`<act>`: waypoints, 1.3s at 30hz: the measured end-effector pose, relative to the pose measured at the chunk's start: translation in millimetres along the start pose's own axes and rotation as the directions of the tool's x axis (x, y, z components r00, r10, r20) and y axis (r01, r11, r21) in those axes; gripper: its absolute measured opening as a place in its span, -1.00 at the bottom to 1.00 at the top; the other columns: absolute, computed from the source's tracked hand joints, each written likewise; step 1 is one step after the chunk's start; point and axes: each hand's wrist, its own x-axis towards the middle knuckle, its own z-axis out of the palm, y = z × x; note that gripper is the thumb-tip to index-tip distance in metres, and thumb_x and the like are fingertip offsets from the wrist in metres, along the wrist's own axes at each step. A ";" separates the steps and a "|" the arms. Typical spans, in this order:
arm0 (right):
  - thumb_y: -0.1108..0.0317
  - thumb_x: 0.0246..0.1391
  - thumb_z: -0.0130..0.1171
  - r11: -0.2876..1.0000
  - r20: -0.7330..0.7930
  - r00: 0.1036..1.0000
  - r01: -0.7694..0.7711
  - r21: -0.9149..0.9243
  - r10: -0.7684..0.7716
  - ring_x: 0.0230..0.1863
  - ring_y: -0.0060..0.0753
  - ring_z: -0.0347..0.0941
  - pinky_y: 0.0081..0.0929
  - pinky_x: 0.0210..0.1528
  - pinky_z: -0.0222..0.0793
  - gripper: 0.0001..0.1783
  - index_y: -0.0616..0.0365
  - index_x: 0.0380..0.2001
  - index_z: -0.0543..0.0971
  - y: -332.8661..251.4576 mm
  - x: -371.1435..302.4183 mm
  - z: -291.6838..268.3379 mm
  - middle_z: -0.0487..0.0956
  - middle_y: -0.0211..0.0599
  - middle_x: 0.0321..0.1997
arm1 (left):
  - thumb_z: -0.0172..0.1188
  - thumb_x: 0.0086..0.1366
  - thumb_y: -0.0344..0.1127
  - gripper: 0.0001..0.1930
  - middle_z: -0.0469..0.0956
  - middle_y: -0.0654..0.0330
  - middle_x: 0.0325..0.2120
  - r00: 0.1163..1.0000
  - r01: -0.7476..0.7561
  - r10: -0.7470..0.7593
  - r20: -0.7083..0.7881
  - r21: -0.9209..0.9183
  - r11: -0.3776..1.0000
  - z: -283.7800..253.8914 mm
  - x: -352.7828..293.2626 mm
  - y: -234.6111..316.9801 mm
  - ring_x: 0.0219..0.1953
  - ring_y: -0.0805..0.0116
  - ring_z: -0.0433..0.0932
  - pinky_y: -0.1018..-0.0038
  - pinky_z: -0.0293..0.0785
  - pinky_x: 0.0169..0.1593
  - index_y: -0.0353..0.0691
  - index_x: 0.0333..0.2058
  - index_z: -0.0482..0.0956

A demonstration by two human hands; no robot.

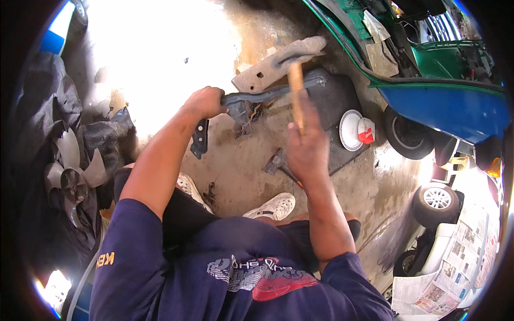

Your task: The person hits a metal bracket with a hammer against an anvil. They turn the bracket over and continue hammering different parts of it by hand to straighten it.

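Note:
My left hand (206, 102) is wrapped round the left end of a long dark metal car part (257, 97), which stretches right to a black mat. A bracket with flaking rust (243, 113) hangs from that part near my fingers. My right hand (308, 147), smeared by motion, is closed round a pale wooden handle (296, 91) that points away from me and passes in front of the metal part. Whether the handle carries a tool head cannot be made out. Partly behind my right hand, a hammer (276, 161) lies on the floor. A black bracket with holes (200, 139) rests below my left wrist.
Beyond the part lies a grey curved metal piece (267, 72). The black mat (334, 91) bears a white plate (349, 134) and a red-and-white box (366, 131). At right stands a green-and-blue vehicle body (444, 109); at left, a bladed fan (75, 168) on dark cloth.

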 end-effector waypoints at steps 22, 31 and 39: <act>0.51 0.31 0.08 0.964 -0.222 0.944 0.261 0.045 -0.245 0.49 0.18 0.39 -0.14 0.49 0.32 -0.26 0.24 0.54 0.23 13.2 -27.0 6.3 0.46 0.27 0.43 | 0.62 0.13 -0.08 -0.52 0.74 0.02 -0.39 0.999 -0.010 0.015 0.040 -0.115 0.993 -30.9 22.1 7.1 -0.36 0.19 0.72 0.21 0.63 -0.20 -0.29 -0.09 0.77; 0.45 0.32 0.08 0.999 0.175 0.984 0.033 -0.001 -0.033 0.36 0.26 0.50 -0.08 0.38 0.43 -0.26 0.03 0.56 0.28 -3.3 24.6 -15.4 0.54 0.31 0.33 | 0.65 0.04 0.08 -0.43 0.78 -0.05 -0.26 0.999 -0.004 0.003 0.045 0.016 1.000 -4.3 29.5 -6.6 -0.12 -0.01 0.75 0.12 0.62 0.04 -0.25 -0.12 0.81; 0.49 0.28 0.12 0.950 -0.186 0.937 0.309 0.042 -0.296 0.24 0.32 0.55 -0.10 0.21 0.53 -0.30 0.20 0.49 0.33 43.4 -19.4 20.4 0.52 0.38 0.32 | 0.65 0.04 0.11 -0.42 0.78 -0.03 -0.22 0.999 -0.022 0.021 0.045 0.020 1.000 -9.0 33.0 -0.6 -0.08 -0.01 0.74 0.13 0.62 0.04 -0.27 -0.15 0.80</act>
